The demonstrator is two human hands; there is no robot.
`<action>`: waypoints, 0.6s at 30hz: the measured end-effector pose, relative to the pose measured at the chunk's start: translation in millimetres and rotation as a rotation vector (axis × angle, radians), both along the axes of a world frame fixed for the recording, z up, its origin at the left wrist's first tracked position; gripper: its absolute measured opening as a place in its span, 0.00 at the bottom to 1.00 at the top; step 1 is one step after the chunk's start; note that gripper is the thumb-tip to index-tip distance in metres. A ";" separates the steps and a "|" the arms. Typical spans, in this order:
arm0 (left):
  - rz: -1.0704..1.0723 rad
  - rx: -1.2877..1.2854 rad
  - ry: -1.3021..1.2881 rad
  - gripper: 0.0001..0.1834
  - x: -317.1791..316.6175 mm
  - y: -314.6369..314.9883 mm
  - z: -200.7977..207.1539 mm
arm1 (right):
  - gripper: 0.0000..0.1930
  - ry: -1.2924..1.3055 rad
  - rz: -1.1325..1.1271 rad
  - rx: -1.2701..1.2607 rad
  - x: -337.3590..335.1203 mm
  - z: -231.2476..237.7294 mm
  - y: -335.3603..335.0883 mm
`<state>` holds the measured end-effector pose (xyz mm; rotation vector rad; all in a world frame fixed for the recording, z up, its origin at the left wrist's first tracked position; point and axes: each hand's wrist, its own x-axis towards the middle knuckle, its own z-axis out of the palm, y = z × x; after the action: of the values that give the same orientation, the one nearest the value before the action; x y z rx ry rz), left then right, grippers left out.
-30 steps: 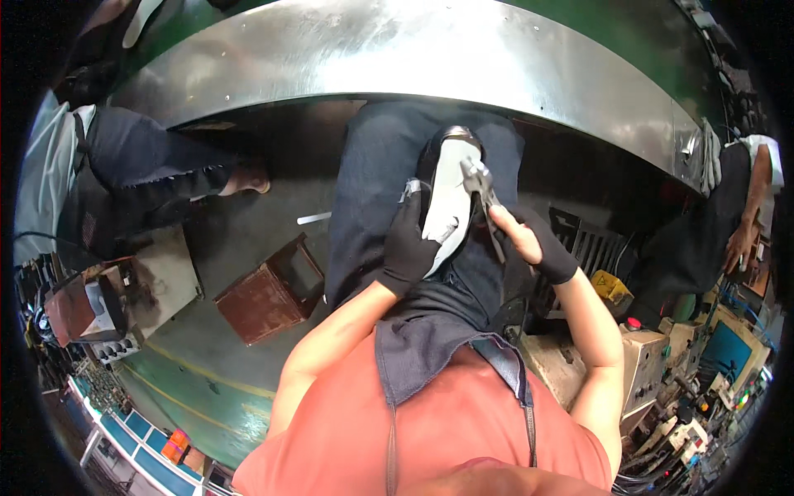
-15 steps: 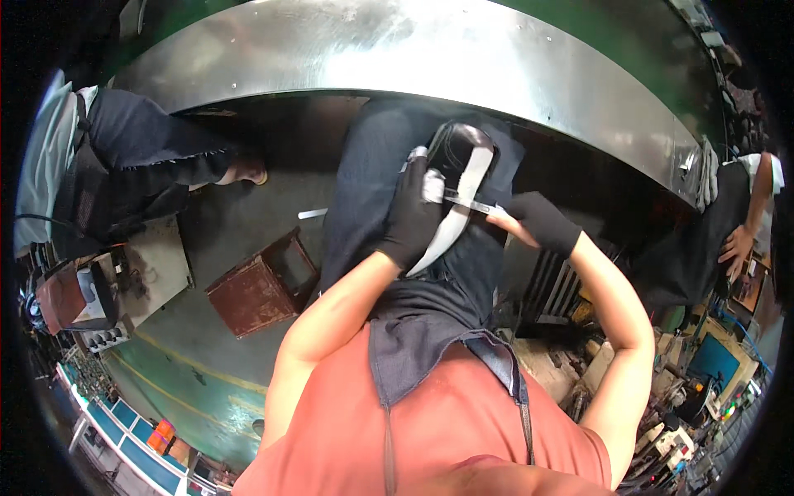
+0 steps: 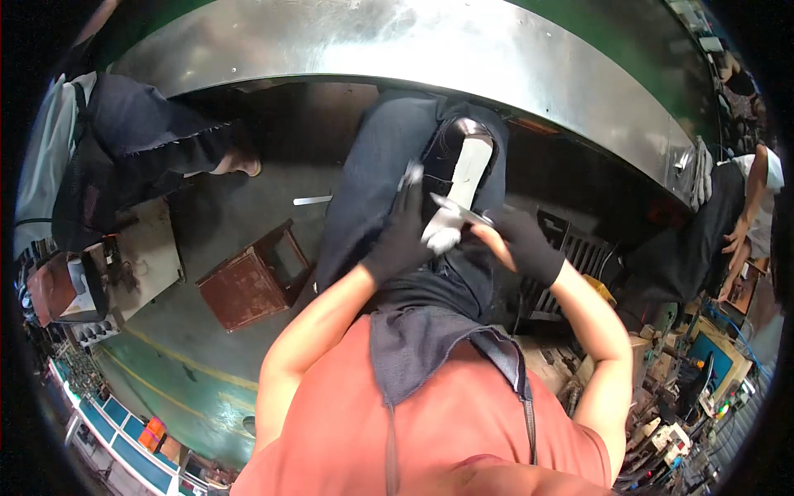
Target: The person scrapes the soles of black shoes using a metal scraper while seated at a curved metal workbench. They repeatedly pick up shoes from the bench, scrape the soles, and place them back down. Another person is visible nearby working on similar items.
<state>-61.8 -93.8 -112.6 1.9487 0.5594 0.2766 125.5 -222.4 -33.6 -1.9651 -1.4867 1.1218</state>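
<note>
An upturned shoe [image 3: 471, 169], its long pale sole facing up and its far end dark and shiny, lies across my lap. My left hand [image 3: 400, 236], in a black glove with white-wrapped fingertips, grips the shoe's near part from the left. Its thumb lies over the sole, and the raised index finger is blurred. From the right, my right hand [image 3: 523, 244], gloved in black with a bare thumb, is closed on a thin metal hand tool [image 3: 467, 213]. The tool crosses the sole close to the left thumb; motion smears its exact kind.
A metal-topped bench [image 3: 397, 41] curves along the far side. On the floor at left stand a brown wooden stool [image 3: 248, 285] and a pale strip [image 3: 312, 200]. Other people's legs [image 3: 157, 136] and arm [image 3: 747, 219] are at both sides. Machinery and clutter [image 3: 678, 413] fill the lower right.
Both hands have come nearer to me along the shoe, and the tool has moved toward its near end. The shoe has turned straighter, with more of its far sole uncovered.
</note>
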 end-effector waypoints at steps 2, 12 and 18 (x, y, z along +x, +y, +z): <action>0.018 -0.180 0.041 0.50 -42.3 -22.0 -7.5 | 0.21 0.044 -0.145 -0.194 -10.3 -35.8 -30.1; 0.302 -0.650 0.071 0.32 -12.3 -22.2 -15.3 | 0.22 0.235 -0.361 -0.381 -23.1 7.9 -42.8; 0.019 -0.531 0.027 0.51 -24.2 -15.0 -7.0 | 0.19 0.209 -0.326 -0.001 -30.4 -30.2 -41.1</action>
<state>-86.0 -108.8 -119.6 1.4350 0.5993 0.0976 95.1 -263.5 -63.8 -1.9345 -1.0161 1.1400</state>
